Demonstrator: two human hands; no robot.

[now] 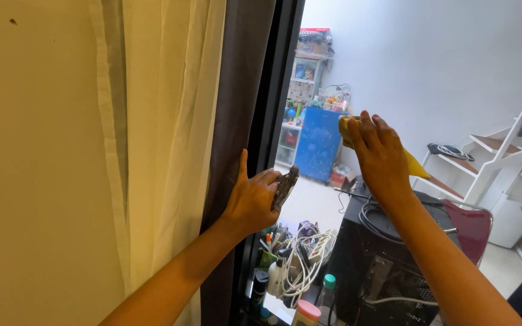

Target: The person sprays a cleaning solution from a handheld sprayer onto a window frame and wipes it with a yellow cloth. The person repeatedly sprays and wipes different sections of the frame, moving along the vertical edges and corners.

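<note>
My right hand (pixel 379 154) presses a yellow cloth (pixel 415 164) flat against a glass window pane (pixel 430 66); the cloth shows above my fingers and trails down to the right. My left hand (pixel 254 198) rests against the dark window frame (pixel 273 90) and grips a small dark object (pixel 286 187), possibly a spray trigger, whose body is hidden behind my fingers. A dark grey curtain (pixel 240 72) hangs just left of that hand, beside a cream sheer curtain (pixel 164 121).
Below the window stand a black computer case (pixel 376 265) with coiled cables, a white power strip (pixel 318 244), several bottles (pixel 327 293) and clutter. Through the glass are a blue cabinet (pixel 318 142), shelves with toys, a red chair (pixel 472 226) and white stairs (pixel 502 151).
</note>
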